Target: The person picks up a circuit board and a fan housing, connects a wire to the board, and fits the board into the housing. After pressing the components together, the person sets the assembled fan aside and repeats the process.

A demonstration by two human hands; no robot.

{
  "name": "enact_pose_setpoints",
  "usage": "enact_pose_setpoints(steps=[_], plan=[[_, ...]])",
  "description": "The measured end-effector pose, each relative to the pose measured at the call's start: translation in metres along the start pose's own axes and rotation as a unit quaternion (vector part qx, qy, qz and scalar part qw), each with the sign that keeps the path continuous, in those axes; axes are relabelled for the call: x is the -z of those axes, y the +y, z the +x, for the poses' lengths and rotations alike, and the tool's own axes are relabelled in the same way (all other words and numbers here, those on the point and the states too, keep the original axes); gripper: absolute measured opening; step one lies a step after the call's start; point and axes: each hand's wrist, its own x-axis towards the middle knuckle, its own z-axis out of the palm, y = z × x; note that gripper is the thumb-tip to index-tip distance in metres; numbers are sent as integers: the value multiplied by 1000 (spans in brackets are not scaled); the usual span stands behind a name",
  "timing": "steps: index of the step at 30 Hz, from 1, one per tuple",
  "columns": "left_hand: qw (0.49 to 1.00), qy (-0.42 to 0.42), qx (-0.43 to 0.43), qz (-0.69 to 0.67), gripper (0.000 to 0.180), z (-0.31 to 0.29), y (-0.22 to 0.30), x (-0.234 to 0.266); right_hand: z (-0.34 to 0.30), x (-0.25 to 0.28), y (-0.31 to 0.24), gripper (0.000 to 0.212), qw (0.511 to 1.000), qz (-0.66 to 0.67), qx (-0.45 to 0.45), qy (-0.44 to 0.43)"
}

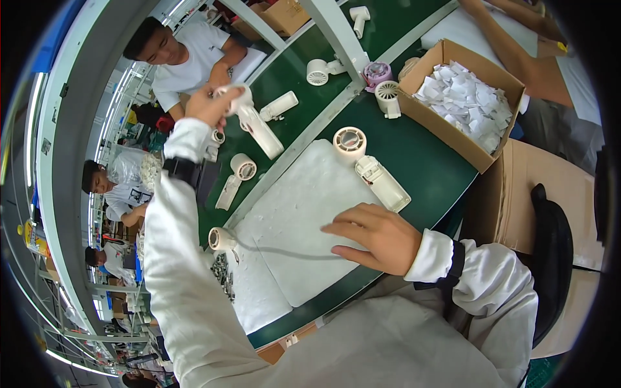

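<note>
Clock directions are taken from the middle of the view. At 8 o'clock, by the lower left of the white mat (294,207), a loose cream fan head (220,239) is seen beside a heap of what appear to be small metal parts (224,275), too small to be told apart. At 4 o'clock, the right hand (381,239) is held palm down over the mat, its fingers loosely spread and nothing gripped. At 2 o'clock, a fan with an exposed handle interior (385,186) is laid across the mat's edge on the green table (427,158). Beyond the grey rail (299,146), a short-handled fan (243,168) is set down at 10 o'clock. Above it, a cream handheld fan (262,132) is grasped near its head by the left hand (210,107), its handle slanted toward the rail. Farther out, a cardboard box (446,139) of white paper pieces (462,100) is placed at 2 o'clock, and a co-worker (194,61) is seated at 11.
</note>
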Motion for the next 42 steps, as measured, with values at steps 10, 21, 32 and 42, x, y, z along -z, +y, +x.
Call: enact_pose_setpoints(steps=[10, 21, 32, 42], plan=[[954, -243, -162, -63, 42, -223, 7, -97, -3, 14, -13, 48, 997, -28, -51, -60], [974, -157, -162, -38, 23, -309, -35, -99, 5, -3, -14, 44, 996, -26, -54, -68], [938, -129, -300, 112, 19, -316, -38, -96, 40, -26, -35, 29, 977, -121, -68, -161], [957, -52, -275, 75, 15, -338, -62, -101, 48, -31, -41, 19, 974, -53, -88, -201]])
